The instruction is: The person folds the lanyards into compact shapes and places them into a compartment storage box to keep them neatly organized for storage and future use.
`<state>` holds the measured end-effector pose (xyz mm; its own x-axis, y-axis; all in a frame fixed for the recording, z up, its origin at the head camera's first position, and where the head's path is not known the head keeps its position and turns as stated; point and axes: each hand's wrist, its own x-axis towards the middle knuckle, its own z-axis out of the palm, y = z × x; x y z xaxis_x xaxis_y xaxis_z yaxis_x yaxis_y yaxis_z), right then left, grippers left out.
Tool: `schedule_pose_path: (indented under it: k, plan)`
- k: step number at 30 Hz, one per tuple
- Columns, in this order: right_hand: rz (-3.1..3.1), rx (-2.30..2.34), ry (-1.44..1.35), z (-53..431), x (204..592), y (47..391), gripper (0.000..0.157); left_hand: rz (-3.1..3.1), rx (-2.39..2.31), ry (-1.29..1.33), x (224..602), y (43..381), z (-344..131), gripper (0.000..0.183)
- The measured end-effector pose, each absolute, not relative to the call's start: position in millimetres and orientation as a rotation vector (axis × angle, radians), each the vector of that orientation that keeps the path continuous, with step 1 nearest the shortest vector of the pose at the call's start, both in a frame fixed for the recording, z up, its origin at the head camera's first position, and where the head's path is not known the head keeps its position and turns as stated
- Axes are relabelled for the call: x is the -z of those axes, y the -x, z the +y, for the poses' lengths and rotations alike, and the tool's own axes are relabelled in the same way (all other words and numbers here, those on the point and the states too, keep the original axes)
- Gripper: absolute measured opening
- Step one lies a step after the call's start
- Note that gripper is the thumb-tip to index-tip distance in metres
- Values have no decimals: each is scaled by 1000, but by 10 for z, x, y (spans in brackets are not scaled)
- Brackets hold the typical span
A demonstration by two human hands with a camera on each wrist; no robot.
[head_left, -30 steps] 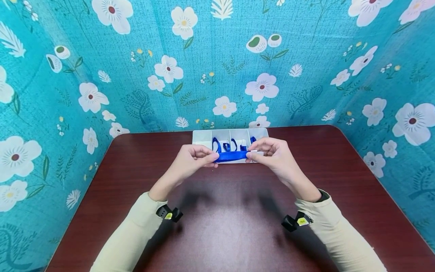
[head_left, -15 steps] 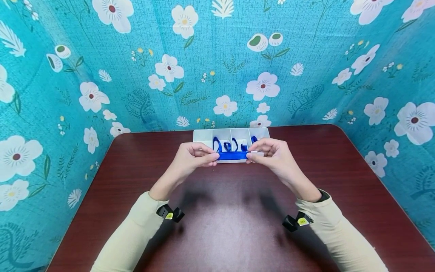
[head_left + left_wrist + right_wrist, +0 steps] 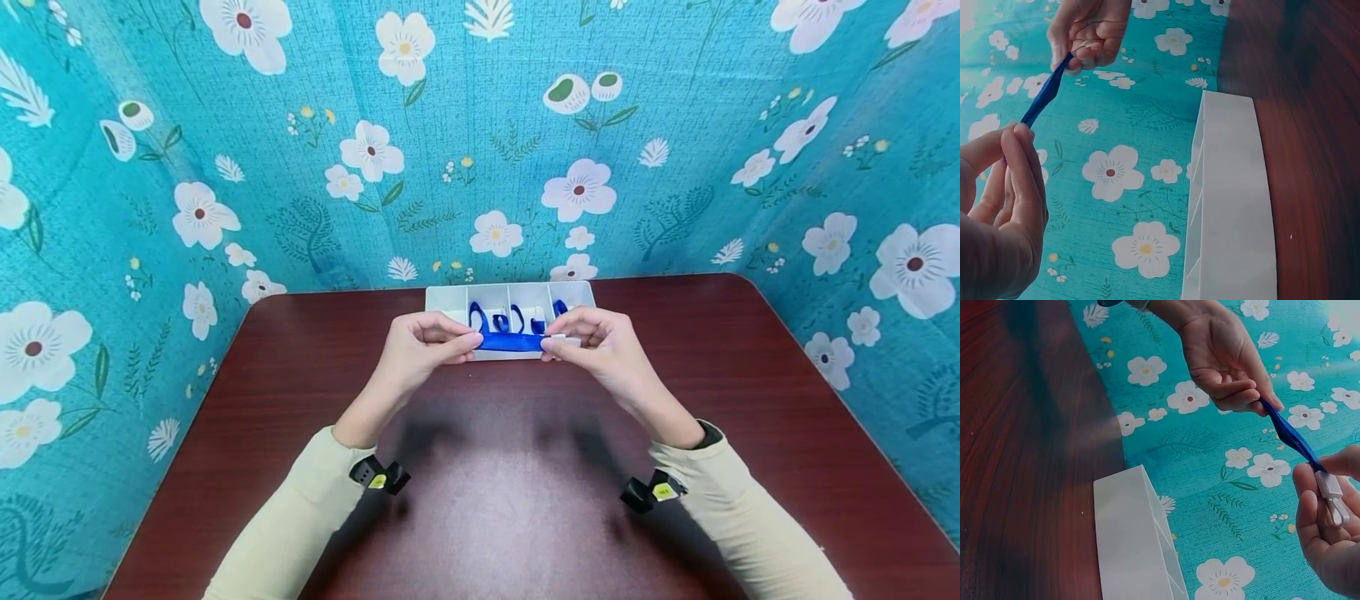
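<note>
A short blue lanyard strap is stretched between both hands above the front of a white divided box. My left hand pinches its left end between thumb and fingers. At the other end my right hand pinches the strap beside a white plastic clip, whose small hook lies over the palm in the right wrist view. Seen from the left wrist, the blue strap slants up from fingertips to the right hand. Further blue straps lie in the box's compartments.
The box stands at the far edge of a dark red wooden table, close to a turquoise flowered curtain. Its leftmost compartment is partly behind the left hand. Both wrists carry small black cameras.
The strap has turned slightly between the fingers and looks straighter than a second ago. Both hands keep their grip and have barely shifted.
</note>
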<state>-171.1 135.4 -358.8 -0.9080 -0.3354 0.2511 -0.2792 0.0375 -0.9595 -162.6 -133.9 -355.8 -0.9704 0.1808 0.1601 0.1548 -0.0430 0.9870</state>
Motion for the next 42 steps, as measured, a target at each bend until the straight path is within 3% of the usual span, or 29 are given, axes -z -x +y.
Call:
schedule_pose_path:
  k: [16,26,42]
  plan:
    - [2345,2025,656,1301,3613,1697,12,2515,-2072,-457,3590,1592,-1288,14]
    - [2466,1984,724,1240,3551,1653,10,2688,-2030,-493,3251,1338,-1155,9]
    - [2457,1986,747,1166,3508,1640,11,2703,-2024,-610,3207,1290,-1085,8]
